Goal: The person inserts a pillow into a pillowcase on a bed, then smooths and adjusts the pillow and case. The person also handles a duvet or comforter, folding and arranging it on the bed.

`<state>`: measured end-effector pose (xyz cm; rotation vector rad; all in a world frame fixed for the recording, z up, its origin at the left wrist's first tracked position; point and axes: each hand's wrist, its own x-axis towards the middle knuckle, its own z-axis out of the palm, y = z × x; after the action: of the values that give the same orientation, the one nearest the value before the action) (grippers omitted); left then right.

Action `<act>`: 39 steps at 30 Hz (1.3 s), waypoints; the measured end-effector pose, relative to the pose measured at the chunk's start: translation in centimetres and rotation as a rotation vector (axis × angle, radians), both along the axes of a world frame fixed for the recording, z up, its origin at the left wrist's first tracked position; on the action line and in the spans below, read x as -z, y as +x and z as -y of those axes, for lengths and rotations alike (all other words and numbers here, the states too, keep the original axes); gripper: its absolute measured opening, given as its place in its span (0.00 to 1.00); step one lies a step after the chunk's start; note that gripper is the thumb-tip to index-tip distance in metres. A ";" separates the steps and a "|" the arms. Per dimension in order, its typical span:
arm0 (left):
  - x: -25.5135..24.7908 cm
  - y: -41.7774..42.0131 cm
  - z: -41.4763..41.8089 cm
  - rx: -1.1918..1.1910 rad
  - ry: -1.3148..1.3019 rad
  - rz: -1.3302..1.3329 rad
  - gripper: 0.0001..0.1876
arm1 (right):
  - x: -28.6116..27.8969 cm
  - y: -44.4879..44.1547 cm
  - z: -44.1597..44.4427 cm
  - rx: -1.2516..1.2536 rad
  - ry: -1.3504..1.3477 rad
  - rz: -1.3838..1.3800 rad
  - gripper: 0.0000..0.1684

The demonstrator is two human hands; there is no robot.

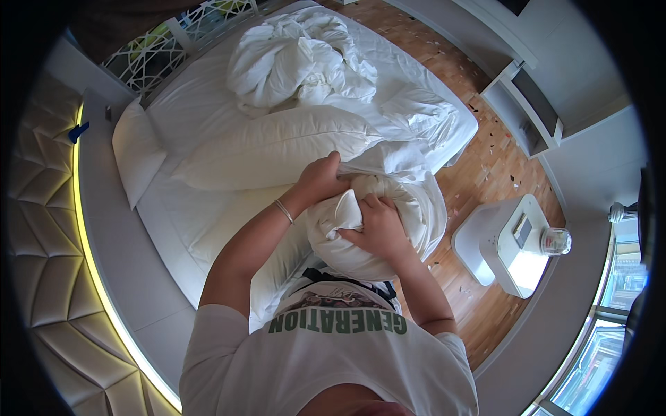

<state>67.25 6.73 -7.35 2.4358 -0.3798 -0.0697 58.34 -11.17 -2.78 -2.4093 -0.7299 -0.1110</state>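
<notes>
In front of my body a plump white pillow stands bunched up, partly wrapped in a thin white pillowcase or cover. My left hand, with a band on its wrist, is closed around the gathered cloth at the pillow's upper left. Pressed onto the pillow, my right hand grips its bunched fabric, thumb beside a raised corner. Some of the fingers on both hands are hidden in the folds. Just beyond lies another white pillow, flat on the bed.
A crumpled white duvet lies at the bed's far side. One more pillow leans near the padded headboard wall. To the right, a white side table holds a clear jar. Small scraps litter the wooden floor.
</notes>
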 end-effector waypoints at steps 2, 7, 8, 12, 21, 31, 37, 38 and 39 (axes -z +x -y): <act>0.2 0.0 0.3 -0.075 0.135 0.001 0.18 | 0.1 -0.4 -0.7 -0.008 -0.012 0.011 0.29; 1.9 0.2 -0.4 -0.089 0.243 0.225 0.15 | 0.7 -0.3 -1.6 0.080 -0.025 0.001 0.28; 2.4 0.1 -1.1 -0.041 0.243 0.366 0.14 | 0.8 -0.3 -1.4 0.093 -0.021 0.030 0.28; 0.7 -0.9 -2.2 0.045 0.204 0.643 0.13 | 1.1 0.2 -0.4 0.126 0.036 0.063 0.27; -1.8 -4.8 -2.1 -0.300 -0.484 -0.179 0.13 | 1.1 1.2 -2.0 0.067 -0.018 0.204 0.25; -4.9 -8.3 -0.9 -0.050 -0.308 0.322 0.08 | 3.1 3.5 -3.3 0.388 0.129 0.780 0.35; -6.0 -10.3 1.5 0.200 -0.274 0.522 0.07 | -0.3 5.2 -2.7 0.361 0.041 0.433 0.25; -6.1 -10.4 1.6 0.196 -0.261 0.554 0.07 | -0.6 5.7 -3.2 0.397 0.088 0.423 0.21; -6.0 -10.3 1.6 0.159 -0.243 0.567 0.07 | -0.7 6.0 -3.4 0.388 0.080 0.372 0.20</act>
<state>56.93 5.15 -1.34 2.1455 -0.7815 0.5760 64.31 -7.79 -2.05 -2.4497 -0.3927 -0.7460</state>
